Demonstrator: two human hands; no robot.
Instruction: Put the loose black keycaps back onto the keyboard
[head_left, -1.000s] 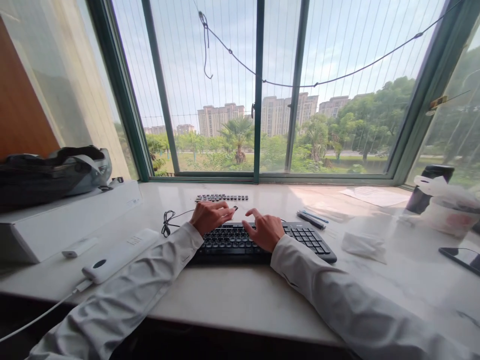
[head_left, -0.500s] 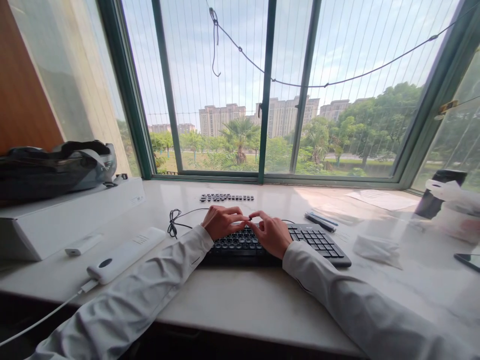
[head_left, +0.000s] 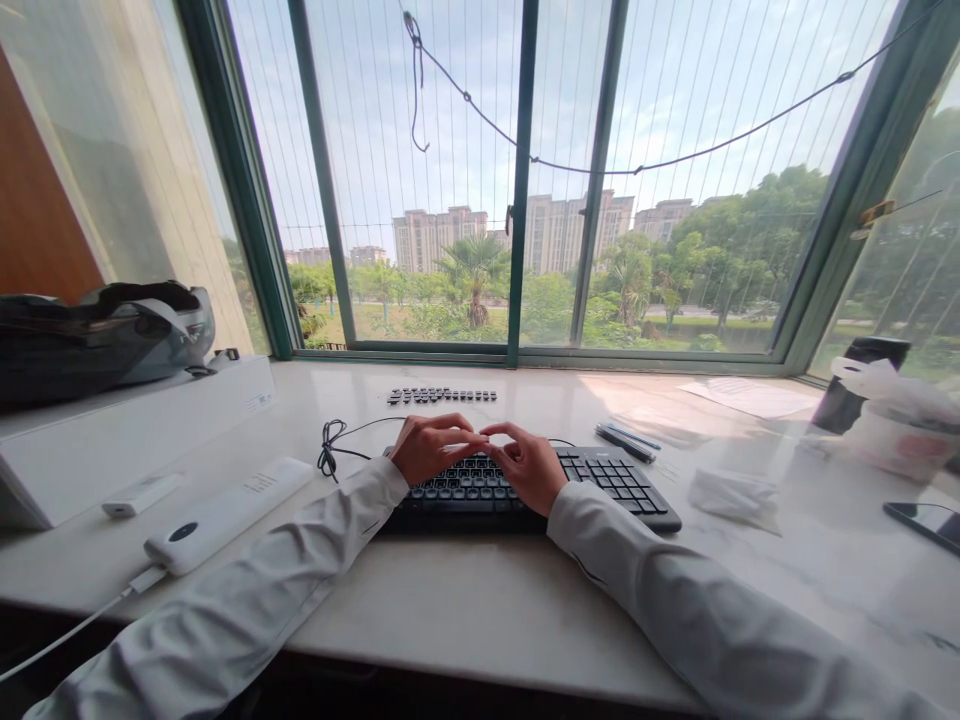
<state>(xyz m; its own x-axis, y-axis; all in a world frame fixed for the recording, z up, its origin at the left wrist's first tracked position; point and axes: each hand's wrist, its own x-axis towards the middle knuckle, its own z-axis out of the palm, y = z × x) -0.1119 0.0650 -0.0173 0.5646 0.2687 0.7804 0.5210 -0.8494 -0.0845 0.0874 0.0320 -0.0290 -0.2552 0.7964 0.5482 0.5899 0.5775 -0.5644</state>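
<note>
A black keyboard (head_left: 469,508) lies on the pale tabletop beneath both hands. Part of its main key area shows bare sockets without caps. My left hand (head_left: 433,447) is over its left half, fingers stretched toward the middle and pinched at the tips. From the other side my right hand (head_left: 529,466) meets it, thumb and forefinger closed at the same spot. Between the touching fingertips is a small black keycap, now almost wholly hidden by the fingers. Behind the keyboard, several loose keycaps (head_left: 442,396) stand in neat rows.
To the left lie a white power bank (head_left: 232,515) with a cable, a small white device (head_left: 142,495) and a white box (head_left: 135,430) under a dark bag (head_left: 105,335). Rightward are pens (head_left: 626,441), a crumpled tissue (head_left: 735,497), a phone (head_left: 926,522) and a plastic bag (head_left: 911,425).
The view has swung slightly to the right. Both hands stay together over the keyboard; the dark keycap seen between the fingertips before is now covered by them.
</note>
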